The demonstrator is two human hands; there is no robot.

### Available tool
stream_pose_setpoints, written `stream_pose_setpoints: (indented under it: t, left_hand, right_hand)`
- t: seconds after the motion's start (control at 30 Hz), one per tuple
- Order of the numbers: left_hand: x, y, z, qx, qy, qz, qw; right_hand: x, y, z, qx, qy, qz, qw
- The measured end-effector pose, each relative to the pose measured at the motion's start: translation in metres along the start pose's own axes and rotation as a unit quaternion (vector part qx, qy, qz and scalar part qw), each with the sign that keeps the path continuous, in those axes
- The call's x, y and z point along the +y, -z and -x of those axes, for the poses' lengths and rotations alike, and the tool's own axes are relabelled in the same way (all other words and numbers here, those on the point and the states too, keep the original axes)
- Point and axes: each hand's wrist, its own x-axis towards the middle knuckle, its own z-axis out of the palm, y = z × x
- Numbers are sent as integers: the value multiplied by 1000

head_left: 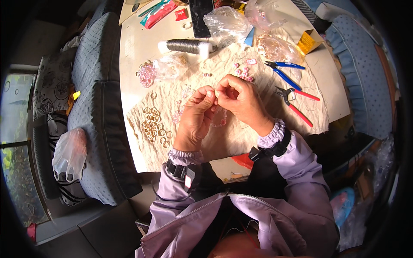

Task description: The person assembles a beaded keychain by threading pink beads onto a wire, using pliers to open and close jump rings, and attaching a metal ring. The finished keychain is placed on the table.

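Around the work: one spool of dark wire [183, 46] with white ends, one dark flat device [201, 18], one crumpled clear bag [227, 23] and one open yellow box [309, 42] stand along the far part of the pale table [129, 47]. Two hand tools, a blue-handled cutter [292, 66] and a red-handled one [306, 95], lie to the right of the hands.

The cloth [241, 139] is creased and woven, with an uneven edge. Round gold-toned rings [154, 124] lie heaped left of the left hand [195, 112]; they overlap, preventing a count. A glossy pink bead bunch [147, 75] lies beyond them.

One strand of pink beads [223, 122] lies below the right hand [236, 96], partly hidden by the hands. Each hand's thumb and forefinger are pressed together, tips nearly meeting; whatever they pinch cannot be made out.
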Motion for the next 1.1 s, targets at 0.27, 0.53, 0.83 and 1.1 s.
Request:
stream_pose_setpoints:
  t: [0.27,0.53,0.83,1.1]
  left_hand:
    - [0,-5,2,14,-14,-4,1000]
    - [0,-5,1,23,-24,-24,999]
    - [-2,0,0,-1,-16,2,1000]
    - [-1,-2,-2,29,-17,-23,999]
  right_hand:
    - [0,0,1,7,1,19,1000]
    - [0,0,1,7,-6,13,1000]
    - [4,0,2,8,-2,11,1000]
    - [9,0,-1,-16,-70,-64,995]
